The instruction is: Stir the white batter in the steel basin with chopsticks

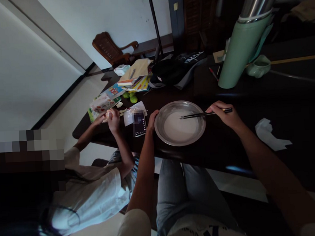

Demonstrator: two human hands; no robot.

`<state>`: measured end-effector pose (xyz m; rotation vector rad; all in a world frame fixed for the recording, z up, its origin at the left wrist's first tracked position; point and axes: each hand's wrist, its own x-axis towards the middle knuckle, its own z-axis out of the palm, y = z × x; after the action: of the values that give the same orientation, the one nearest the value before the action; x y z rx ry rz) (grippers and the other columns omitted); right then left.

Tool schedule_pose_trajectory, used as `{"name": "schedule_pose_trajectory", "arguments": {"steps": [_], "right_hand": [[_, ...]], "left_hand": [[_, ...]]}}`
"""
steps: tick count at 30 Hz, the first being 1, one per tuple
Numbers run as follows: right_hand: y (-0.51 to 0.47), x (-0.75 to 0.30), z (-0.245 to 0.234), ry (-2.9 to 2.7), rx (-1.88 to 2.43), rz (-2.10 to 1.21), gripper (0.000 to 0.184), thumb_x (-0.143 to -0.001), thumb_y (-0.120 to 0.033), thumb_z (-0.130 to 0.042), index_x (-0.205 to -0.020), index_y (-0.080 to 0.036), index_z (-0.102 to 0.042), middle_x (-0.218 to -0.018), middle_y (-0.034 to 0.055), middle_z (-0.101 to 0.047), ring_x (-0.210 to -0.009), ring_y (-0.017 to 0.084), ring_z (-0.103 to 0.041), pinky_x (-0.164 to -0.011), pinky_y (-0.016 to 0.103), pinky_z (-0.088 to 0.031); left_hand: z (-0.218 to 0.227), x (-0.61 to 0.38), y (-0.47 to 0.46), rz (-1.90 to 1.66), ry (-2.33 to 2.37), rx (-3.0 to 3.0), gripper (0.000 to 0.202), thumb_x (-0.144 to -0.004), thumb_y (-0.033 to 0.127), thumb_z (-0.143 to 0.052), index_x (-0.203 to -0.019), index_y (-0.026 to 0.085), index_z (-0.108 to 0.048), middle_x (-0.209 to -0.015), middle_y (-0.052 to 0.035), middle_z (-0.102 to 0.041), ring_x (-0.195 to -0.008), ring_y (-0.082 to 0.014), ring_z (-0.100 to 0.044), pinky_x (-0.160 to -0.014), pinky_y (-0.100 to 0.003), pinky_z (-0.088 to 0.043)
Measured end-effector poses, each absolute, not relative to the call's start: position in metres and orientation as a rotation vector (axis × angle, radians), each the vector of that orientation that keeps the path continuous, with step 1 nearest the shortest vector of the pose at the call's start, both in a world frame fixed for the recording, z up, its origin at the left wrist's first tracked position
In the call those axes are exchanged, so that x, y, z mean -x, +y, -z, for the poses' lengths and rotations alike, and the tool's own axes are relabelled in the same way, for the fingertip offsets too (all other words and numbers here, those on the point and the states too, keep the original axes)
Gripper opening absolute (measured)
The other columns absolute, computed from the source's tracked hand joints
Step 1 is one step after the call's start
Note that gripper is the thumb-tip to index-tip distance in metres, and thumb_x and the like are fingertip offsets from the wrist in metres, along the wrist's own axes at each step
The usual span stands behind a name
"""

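A round metal plate [161, 132] with a white layer in it lies on the dark table in front of me. My right hand [224, 115] is closed on a pair of dark chopsticks [199, 114], whose tips reach over the white middle of the plate. My left hand [151, 120] rests against the plate's left rim, fingers curled on the edge. A phone [139, 124] lies just left of that hand.
A person in a white shirt sits at my left, both hands [110, 117] on something small and pale. Green limes [131, 96], books and packets lie beyond. A tall green thermos [239, 46], a green cup [259, 67] and a crumpled tissue [269, 135] stand right.
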<state>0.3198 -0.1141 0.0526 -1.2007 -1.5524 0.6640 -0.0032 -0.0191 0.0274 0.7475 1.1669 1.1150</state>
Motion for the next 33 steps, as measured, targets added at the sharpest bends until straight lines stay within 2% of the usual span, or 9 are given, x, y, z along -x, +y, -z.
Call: {"name": "schedule_pose_trajectory", "arguments": {"steps": [7, 13, 18, 24, 29, 33], "right_hand": [[-0.114, -0.313, -0.054, -1.639, 1.153, -0.743, 0.029, -0.09, -0.052, -0.063, -0.077, -0.03, -0.076, -0.085, 0.004, -0.074, -0.089, 0.026, -0.068, -0.085, 0.044, -0.053], [-0.114, -0.32, -0.054, -1.531, 1.222, -0.701, 0.037, -0.093, -0.053, -0.058, -0.07, -0.029, -0.074, -0.079, 0.0043, -0.072, -0.081, 0.024, -0.068, -0.083, 0.043, -0.053], [-0.118, -0.313, -0.054, -1.692, 1.113, -0.738, 0.028, -0.091, -0.052, -0.063, -0.079, -0.03, -0.077, -0.087, 0.0041, -0.075, -0.089, 0.025, -0.069, -0.085, 0.043, -0.054], [-0.12, -0.317, -0.059, -1.532, 1.192, -0.707, 0.042, -0.094, -0.057, -0.057, -0.069, -0.027, -0.073, -0.078, 0.0051, -0.072, -0.079, 0.023, -0.068, -0.081, 0.041, -0.052], [-0.122, -0.306, -0.058, -1.671, 1.11, -0.757, 0.03, -0.091, -0.053, -0.063, -0.079, -0.029, -0.077, -0.086, 0.0038, -0.075, -0.089, 0.024, -0.069, -0.084, 0.042, -0.053], [-0.121, -0.311, -0.059, -1.542, 1.163, -0.683, 0.036, -0.093, -0.052, -0.059, -0.071, -0.027, -0.075, -0.079, 0.0041, -0.072, -0.081, 0.022, -0.067, -0.083, 0.041, -0.052]], "left_hand": [[-0.031, 0.005, -0.021, -1.099, 1.158, -0.764, 0.03, -0.078, 0.031, -0.075, -0.061, 0.018, -0.054, -0.054, 0.0047, -0.053, -0.049, -0.0091, -0.046, -0.051, -0.023, -0.038], [-0.027, 0.007, -0.019, -1.098, 1.165, -0.761, 0.029, -0.078, 0.03, -0.075, -0.061, 0.017, -0.055, -0.055, 0.0047, -0.053, -0.049, -0.0087, -0.045, -0.052, -0.024, -0.036], [-0.025, 0.009, -0.02, -1.117, 1.13, -0.795, 0.029, -0.076, 0.032, -0.076, -0.062, 0.017, -0.054, -0.055, 0.0055, -0.054, -0.049, -0.008, -0.046, -0.051, -0.022, -0.038], [-0.026, 0.014, -0.022, -1.1, 1.125, -0.764, 0.028, -0.075, 0.033, -0.076, -0.064, 0.017, -0.056, -0.055, 0.005, -0.056, -0.049, -0.0085, -0.047, -0.052, -0.023, -0.039], [-0.025, 0.018, -0.023, -1.099, 1.1, -0.784, 0.029, -0.075, 0.035, -0.077, -0.065, 0.017, -0.056, -0.056, 0.0051, -0.055, -0.05, -0.0083, -0.047, -0.052, -0.022, -0.037], [-0.026, 0.02, -0.024, -1.093, 1.1, -0.805, 0.029, -0.077, 0.034, -0.075, -0.064, 0.017, -0.055, -0.056, 0.0047, -0.055, -0.05, -0.0085, -0.046, -0.051, -0.022, -0.037]]}}
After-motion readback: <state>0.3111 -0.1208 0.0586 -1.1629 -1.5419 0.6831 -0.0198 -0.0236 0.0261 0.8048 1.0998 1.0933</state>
